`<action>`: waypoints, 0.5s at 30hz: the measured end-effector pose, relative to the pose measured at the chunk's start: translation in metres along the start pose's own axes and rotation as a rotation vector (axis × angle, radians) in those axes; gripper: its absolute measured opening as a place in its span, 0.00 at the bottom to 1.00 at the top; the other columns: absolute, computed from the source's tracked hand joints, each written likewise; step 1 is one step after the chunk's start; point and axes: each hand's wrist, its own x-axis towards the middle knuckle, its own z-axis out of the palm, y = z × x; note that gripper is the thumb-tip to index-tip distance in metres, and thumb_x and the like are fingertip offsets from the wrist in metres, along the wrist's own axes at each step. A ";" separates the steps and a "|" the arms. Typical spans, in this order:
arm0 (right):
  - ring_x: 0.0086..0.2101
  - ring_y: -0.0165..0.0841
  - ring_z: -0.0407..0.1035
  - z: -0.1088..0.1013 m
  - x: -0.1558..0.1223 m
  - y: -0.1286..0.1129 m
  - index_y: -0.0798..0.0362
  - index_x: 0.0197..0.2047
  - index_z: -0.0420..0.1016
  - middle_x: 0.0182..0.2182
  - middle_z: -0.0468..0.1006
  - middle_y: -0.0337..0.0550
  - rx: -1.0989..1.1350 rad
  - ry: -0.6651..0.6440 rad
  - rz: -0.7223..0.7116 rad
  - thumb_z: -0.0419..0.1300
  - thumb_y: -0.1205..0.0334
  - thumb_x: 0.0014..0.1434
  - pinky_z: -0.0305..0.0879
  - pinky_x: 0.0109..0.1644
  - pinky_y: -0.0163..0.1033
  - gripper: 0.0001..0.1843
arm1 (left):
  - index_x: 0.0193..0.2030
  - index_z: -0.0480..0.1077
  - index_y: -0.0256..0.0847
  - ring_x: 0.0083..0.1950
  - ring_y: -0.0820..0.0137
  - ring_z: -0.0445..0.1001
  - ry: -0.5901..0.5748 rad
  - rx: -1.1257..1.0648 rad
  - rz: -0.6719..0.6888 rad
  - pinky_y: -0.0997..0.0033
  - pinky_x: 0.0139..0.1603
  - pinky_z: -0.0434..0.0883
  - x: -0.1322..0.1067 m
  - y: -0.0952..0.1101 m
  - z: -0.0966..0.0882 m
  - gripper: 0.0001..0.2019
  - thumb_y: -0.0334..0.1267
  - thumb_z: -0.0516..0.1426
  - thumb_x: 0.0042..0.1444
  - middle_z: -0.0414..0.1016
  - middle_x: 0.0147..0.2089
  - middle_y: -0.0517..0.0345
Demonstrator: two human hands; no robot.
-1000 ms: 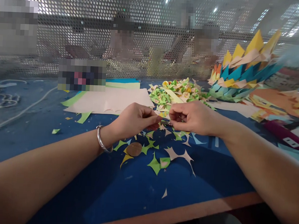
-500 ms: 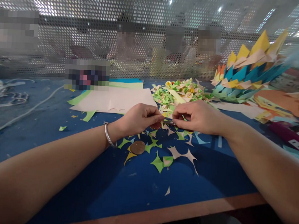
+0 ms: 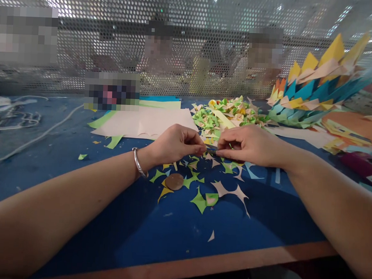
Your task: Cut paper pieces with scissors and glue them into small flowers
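My left hand (image 3: 178,145), with a silver bangle on its wrist, is closed in a pinch over the blue table. Facing it, my right hand (image 3: 247,145) is closed too, its thumb and fingertips pressed together. A thin dark piece (image 3: 211,149) spans the small gap between both sets of fingertips; its kind is too small to make out. Below the hands lie green and pink paper scraps (image 3: 198,201) with curved cut edges, and a brown round disc (image 3: 174,181) on a yellow scrap. Just behind my fingers rises a heap of small folded paper pieces (image 3: 233,112).
Pink paper sheets (image 3: 143,121) lie at the back left, near a white cable (image 3: 55,127). A layered, spiky paper model (image 3: 320,92) stands at the back right, with a purple tool (image 3: 356,165) in front of it. Perforated metal (image 3: 183,65) closes off the back.
The view has shifted slightly, so the table's things sit a little further right. My hands stay pinched close together; the dark piece between them shows at a slightly different angle.
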 end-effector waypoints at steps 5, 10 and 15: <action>0.24 0.27 0.59 0.000 -0.001 -0.002 0.52 0.31 0.73 0.23 0.69 0.36 0.094 -0.044 0.073 0.62 0.50 0.58 0.53 0.28 0.35 0.14 | 0.29 0.78 0.37 0.31 0.73 0.75 -0.031 -0.062 -0.018 0.75 0.34 0.71 0.001 -0.001 -0.002 0.05 0.38 0.64 0.48 0.80 0.29 0.55; 0.23 0.27 0.59 0.000 -0.001 -0.001 0.51 0.30 0.73 0.21 0.68 0.35 0.135 -0.036 0.111 0.62 0.48 0.57 0.52 0.27 0.35 0.15 | 0.29 0.78 0.38 0.32 0.73 0.76 -0.045 -0.166 -0.091 0.73 0.37 0.73 0.001 0.000 -0.001 0.05 0.37 0.65 0.47 0.81 0.30 0.54; 0.23 0.27 0.58 0.001 0.000 0.000 0.52 0.30 0.73 0.21 0.68 0.35 0.129 -0.033 0.107 0.62 0.48 0.57 0.52 0.28 0.36 0.15 | 0.28 0.77 0.37 0.30 0.74 0.75 0.007 -0.203 -0.148 0.73 0.36 0.73 0.000 0.002 0.001 0.03 0.33 0.67 0.45 0.79 0.27 0.57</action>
